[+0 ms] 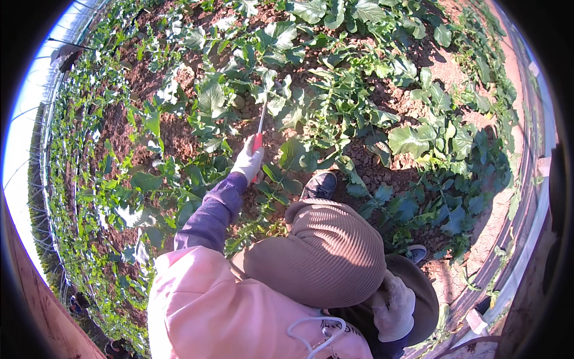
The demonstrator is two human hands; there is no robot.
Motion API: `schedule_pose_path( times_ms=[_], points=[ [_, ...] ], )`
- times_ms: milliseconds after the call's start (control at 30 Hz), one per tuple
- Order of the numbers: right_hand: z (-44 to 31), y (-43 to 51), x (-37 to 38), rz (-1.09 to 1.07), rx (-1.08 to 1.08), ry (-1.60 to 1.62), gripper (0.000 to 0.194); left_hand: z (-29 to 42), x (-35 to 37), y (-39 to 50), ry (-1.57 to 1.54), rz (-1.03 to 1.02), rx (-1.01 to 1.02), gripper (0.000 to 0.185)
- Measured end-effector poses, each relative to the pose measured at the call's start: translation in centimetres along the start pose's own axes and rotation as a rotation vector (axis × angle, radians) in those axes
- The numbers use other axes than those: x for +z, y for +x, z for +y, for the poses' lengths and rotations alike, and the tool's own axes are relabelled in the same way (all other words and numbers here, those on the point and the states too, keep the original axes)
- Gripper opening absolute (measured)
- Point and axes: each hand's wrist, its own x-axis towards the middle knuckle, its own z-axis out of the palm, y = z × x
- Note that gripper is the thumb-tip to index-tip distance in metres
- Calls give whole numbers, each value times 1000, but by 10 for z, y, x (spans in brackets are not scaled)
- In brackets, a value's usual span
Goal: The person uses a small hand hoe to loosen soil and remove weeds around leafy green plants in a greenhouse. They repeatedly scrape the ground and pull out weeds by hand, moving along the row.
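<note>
My left hand (249, 160), in a pale glove, grips the red handle of a hand tool (257, 142). Its thin metal shaft (263, 114) points away from me into the leaves of a broad-leaved green plant (274, 92). Leaves hide the tool's far end, so its kind is unclear. My right hand (395, 309), gloved too, rests low at the right against my bent leg, beside the brown ribbed cloth over my knee (323, 251); its fingers are partly hidden. Bare reddish soil (179, 134) shows between the plants around the tool.
Leafy plants (210, 98) spread ahead and to both sides. My dark shoe (320, 185) stands among them; another shoe (417, 253) shows at the right. Dark and pale strips (533, 197) edge the bed at the right. A bright translucent sheet (27, 134) curves along the left.
</note>
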Motion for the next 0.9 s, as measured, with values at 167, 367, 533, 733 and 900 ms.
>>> schedule_pose_path(
  times_ms=[167,367,533,733,900],
  points=[
    [1,0,1,12,36,9,39,-34,-43,-67,365,-70,-230,61],
    [1,2,2,-57,72,-12,38,-38,-90,-121,150,30,-101,55],
    [0,5,4,10,60,-3,35,-58,-108,-175,496,-25,-462,56],
    [3,-1,6,29,35,-18,35,-88,-103,-195,609,-50,-344,61],
    [4,-3,3,-4,-66,-45,36,-56,-79,-132,407,-26,-376,58]
  ],
)
